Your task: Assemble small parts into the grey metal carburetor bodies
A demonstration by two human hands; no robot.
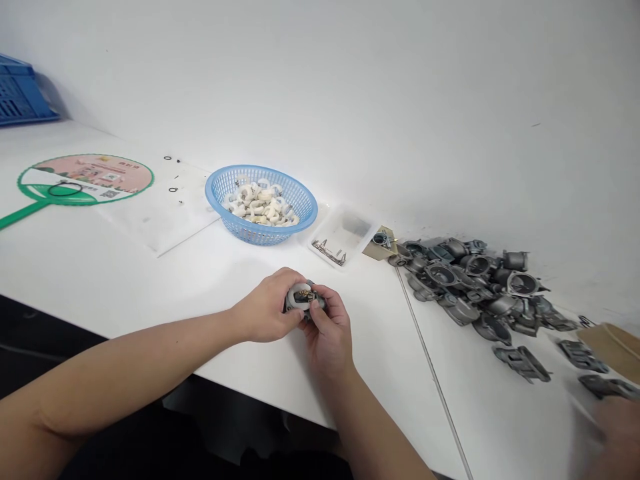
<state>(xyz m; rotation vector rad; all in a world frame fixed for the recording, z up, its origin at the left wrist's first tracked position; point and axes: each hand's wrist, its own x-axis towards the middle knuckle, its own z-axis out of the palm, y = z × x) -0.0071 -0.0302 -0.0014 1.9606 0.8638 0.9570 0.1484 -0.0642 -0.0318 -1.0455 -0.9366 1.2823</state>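
Observation:
My left hand (pixel 270 308) and my right hand (pixel 330 327) are together above the near part of the table, both closed on one grey metal carburetor body (pixel 321 303). A white ring-shaped float (pixel 299 294) sits in its upturned opening, with small brass parts showing inside the ring. My left thumb presses near the float's lower edge. The right thumb rests at its right side, over small metal parts I cannot make out. Fingers hide the carburetor body's underside.
A blue basket (pixel 213 200) of white floats and a clear tray (pixel 357 253) with thin metal pins stand beyond my hands. Carburetor bodies (pixel 463 310) are heaped right, near a small box (pixel 380 250). Left are a fan (pixel 90 177) and blue crate (pixel 25 93). Another person's blurred hand (pixel 617 427) is lower right.

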